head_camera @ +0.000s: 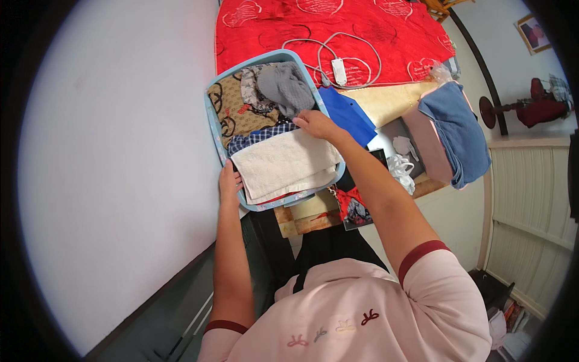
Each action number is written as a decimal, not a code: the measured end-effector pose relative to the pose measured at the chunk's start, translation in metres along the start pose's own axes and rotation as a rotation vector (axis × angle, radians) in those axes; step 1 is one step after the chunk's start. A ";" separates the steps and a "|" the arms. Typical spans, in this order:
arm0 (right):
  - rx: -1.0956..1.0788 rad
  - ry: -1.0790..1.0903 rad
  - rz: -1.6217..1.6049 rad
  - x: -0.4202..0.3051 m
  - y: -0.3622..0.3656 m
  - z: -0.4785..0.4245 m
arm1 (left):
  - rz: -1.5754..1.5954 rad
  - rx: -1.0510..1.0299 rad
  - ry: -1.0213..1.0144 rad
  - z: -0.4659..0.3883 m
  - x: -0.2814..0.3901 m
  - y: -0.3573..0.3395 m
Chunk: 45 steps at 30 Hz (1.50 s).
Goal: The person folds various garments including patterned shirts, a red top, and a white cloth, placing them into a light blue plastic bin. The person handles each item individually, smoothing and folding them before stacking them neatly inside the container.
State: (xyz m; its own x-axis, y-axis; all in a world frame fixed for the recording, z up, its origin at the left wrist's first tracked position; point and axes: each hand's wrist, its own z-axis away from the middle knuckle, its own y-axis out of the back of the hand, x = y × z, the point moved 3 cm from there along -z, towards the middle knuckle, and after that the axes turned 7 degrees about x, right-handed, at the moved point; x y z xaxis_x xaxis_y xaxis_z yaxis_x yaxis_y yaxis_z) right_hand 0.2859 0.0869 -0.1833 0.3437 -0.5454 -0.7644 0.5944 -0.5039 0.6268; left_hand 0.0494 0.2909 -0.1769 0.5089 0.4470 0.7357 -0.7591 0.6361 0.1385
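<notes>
A light blue plastic storage bin (214, 121) sits in front of me, packed with folded fabric. My left hand (230, 182) is at its near left side, fingers reaching over the rim beside a folded white towel (285, 163). At the towel's upper right, my right hand (319, 125) rests with bent fingers; whether it pinches the cloth is hidden. Behind the towel lie a dark blue checked cloth (260, 138), a tan patterned cloth (235, 102) and a bunched grey knit fabric (287, 86). A little red cloth shows under the towel's front edge.
A white wall (126, 135) borders the left. Beyond the bin, a red blanket (271, 27) carries a grey cord with a white controller (339, 71). At right stand a pink fabric box (425, 145) with blue cloth (457, 131) over it and a white plastic bag (401, 172).
</notes>
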 end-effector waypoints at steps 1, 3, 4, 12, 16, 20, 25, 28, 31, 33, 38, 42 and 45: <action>0.163 0.009 0.051 0.003 0.000 0.006 | -0.012 0.043 0.017 0.004 0.003 -0.003; 0.491 0.033 0.162 -0.003 0.000 0.037 | -0.216 0.096 -0.211 -0.005 -0.013 -0.005; 0.596 0.063 0.249 -0.026 0.006 0.059 | -0.380 0.126 -0.401 -0.016 -0.037 0.002; 0.258 -0.059 0.393 -0.025 -0.085 0.128 | -0.935 0.414 -1.134 0.047 -0.025 -0.021; 0.410 0.153 0.250 -0.049 -0.053 0.144 | -1.461 -0.067 -1.280 0.063 -0.024 -0.070; 0.591 0.160 0.077 0.019 -0.026 0.228 | -1.489 -0.034 -1.101 0.009 -0.069 -0.043; 0.528 -0.431 0.204 0.128 -0.021 0.280 | -1.601 -0.014 -1.040 0.005 -0.070 -0.055; 0.440 -0.215 0.408 0.136 -0.041 0.245 | -1.577 0.029 -1.018 0.026 -0.053 -0.062; 0.353 -0.114 0.619 0.152 -0.059 0.223 | -1.346 0.112 -1.134 0.071 -0.031 -0.074; 0.204 -0.123 0.597 0.171 -0.062 0.208 | -1.076 0.174 -1.268 0.109 -0.028 -0.084; 0.042 -0.070 0.334 0.176 -0.024 0.212 | -0.692 -0.032 -0.714 0.167 -0.094 -0.127; 0.218 0.017 -0.075 0.169 0.014 0.255 | -0.223 -0.242 0.058 0.146 -0.175 -0.180; 0.228 0.230 -0.080 0.151 0.028 0.283 | 0.069 -0.260 0.300 0.154 -0.182 -0.235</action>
State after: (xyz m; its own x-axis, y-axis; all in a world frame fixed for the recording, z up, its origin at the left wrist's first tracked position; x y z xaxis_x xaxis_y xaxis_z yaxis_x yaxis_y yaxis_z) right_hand 0.1491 -0.1991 -0.2383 0.4731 -0.3453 -0.8105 0.4571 -0.6903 0.5609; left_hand 0.0725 -0.0366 -0.2406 0.5858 0.6333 0.5057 -0.6870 0.7191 -0.1048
